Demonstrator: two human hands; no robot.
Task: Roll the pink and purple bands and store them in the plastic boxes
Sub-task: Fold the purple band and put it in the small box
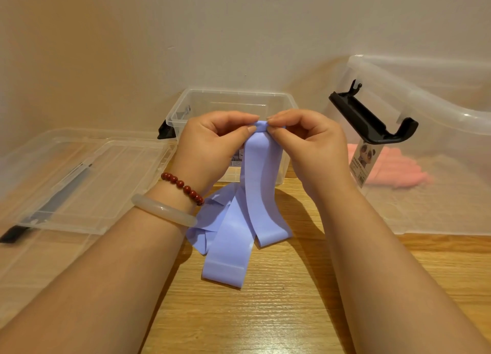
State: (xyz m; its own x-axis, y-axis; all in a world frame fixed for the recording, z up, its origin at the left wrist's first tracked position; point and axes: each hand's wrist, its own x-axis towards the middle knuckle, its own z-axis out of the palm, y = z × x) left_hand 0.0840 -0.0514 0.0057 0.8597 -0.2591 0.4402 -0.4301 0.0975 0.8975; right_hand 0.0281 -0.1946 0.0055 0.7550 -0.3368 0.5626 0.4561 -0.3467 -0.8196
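Note:
A purple band (255, 183) hangs from both my hands in front of me, its loose end trailing onto the wooden table (265, 313). My left hand (212, 143) and my right hand (310, 141) each pinch the band's top end, which is curled into a small roll between the fingertips. More purple band (225, 236) lies folded on the table below. Behind my hands stands a small clear plastic box (228, 101), open. Pink bands (393, 167) lie inside the large clear plastic box (425, 103) on the right.
The small box's clear lid (79, 178) lies flat on the left with a black latch. The large box has a black handle (372, 119) and a panda label. A plain wall runs close behind the boxes.

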